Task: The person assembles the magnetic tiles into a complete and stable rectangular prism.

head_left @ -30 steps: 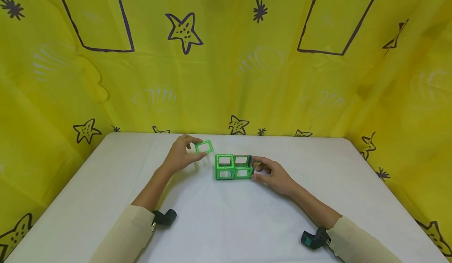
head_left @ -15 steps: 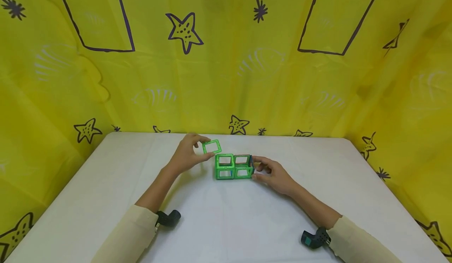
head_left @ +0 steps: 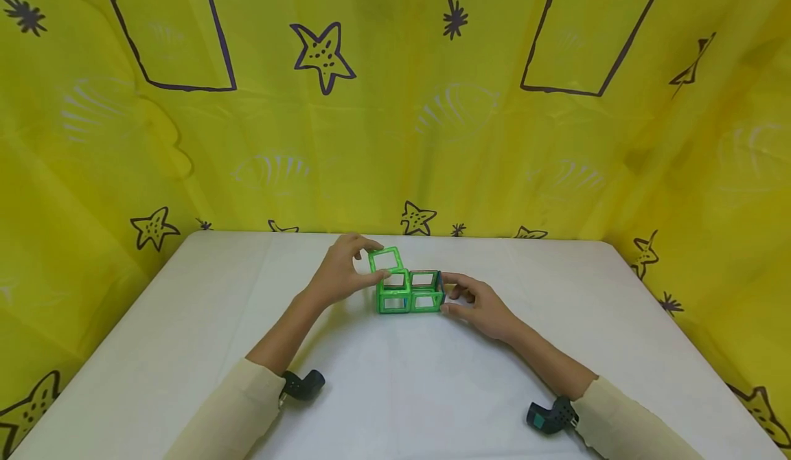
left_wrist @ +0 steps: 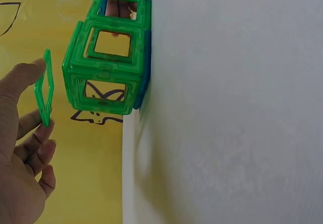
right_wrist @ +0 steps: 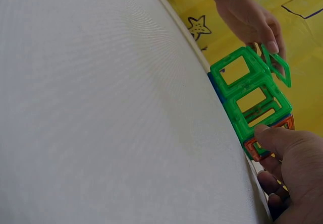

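Note:
On the white table stands a block of two joined cubes made from open-framed magnetic tiles [head_left: 410, 292], mostly green. Blue tiles [left_wrist: 145, 77] show along its base, and an orange-red tile [right_wrist: 252, 149] at its right end. My left hand [head_left: 343, 273] pinches a loose green square magnetic tile [head_left: 399, 258] between thumb and fingers, tilted, just above the left cube. The left wrist view shows a gap between this tile [left_wrist: 49, 71] and the block. My right hand [head_left: 485, 310] grips the block's right end, thumb on the near side and fingers behind.
The white tabletop [head_left: 395, 391] spreads around the block. A yellow curtain [head_left: 383, 137] with dark starfish drawings hangs behind the table's far edge and along its sides. Black cameras [head_left: 304, 384] sit at both wrists by the beige sleeves.
My left hand has moved to the right with the green tile, from left of the block to over its left cube. My right hand and the block have stayed in place.

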Tool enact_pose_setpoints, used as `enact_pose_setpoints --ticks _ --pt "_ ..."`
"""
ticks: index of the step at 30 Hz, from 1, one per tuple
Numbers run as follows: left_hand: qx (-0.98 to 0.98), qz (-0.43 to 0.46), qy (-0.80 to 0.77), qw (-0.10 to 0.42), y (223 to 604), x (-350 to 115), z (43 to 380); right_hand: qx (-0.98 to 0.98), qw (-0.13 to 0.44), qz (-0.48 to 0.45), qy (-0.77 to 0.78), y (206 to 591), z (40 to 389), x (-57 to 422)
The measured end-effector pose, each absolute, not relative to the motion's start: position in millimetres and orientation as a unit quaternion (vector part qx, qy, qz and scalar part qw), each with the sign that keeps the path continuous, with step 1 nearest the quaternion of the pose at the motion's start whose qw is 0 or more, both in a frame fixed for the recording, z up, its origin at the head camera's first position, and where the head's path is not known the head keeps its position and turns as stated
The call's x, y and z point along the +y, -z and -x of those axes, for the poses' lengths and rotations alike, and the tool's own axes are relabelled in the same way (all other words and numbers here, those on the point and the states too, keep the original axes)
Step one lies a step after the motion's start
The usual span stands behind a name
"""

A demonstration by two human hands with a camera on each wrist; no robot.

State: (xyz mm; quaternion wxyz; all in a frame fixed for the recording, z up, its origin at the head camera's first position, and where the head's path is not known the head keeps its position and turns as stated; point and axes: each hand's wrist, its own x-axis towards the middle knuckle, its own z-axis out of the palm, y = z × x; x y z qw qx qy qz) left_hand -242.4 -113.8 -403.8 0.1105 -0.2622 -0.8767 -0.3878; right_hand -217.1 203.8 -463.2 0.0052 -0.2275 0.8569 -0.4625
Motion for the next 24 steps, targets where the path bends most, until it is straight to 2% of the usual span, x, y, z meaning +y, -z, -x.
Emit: enact_pose_setpoints --ticks 24 --pt "-0.887 0.282 0.354 0.094 403 -82 239 0.859 0.010 0.225 0.460 462 217 203"
